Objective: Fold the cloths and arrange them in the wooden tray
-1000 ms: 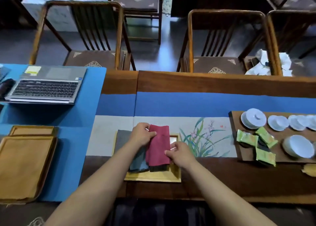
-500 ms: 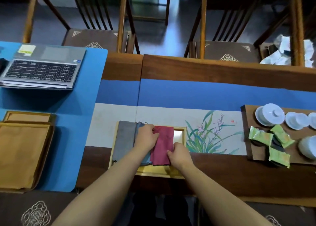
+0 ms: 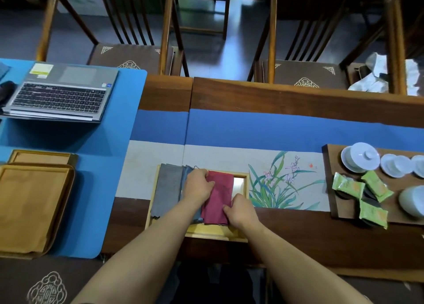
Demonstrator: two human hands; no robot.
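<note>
A pale wooden tray [image 3: 215, 233] lies on the table runner in front of me. Inside it, a folded grey cloth [image 3: 167, 188] lies at the left, a folded blue-grey cloth [image 3: 187, 172] overlaps it, and a folded red cloth [image 3: 219, 195] lies to their right. My left hand [image 3: 198, 185] pinches the red cloth's upper left edge, and it covers most of the blue-grey cloth. My right hand [image 3: 241, 210] pinches the red cloth's lower right corner. A strip of tray floor shows to the right of the red cloth.
An open laptop [image 3: 62, 94] and stacked tan trays [image 3: 29, 202] sit on the blue mat at left. At right, a dark wooden board [image 3: 330, 188] carries white teaware [image 3: 360, 157] and green snack packets [image 3: 348, 185]. Chairs [image 3: 128, 53] stand beyond the table.
The view tilted downward and nearer. Both hands pushed the red cloth down flat into the tray beside the blue-grey cloth; my right hand slid to its lower right corner.
</note>
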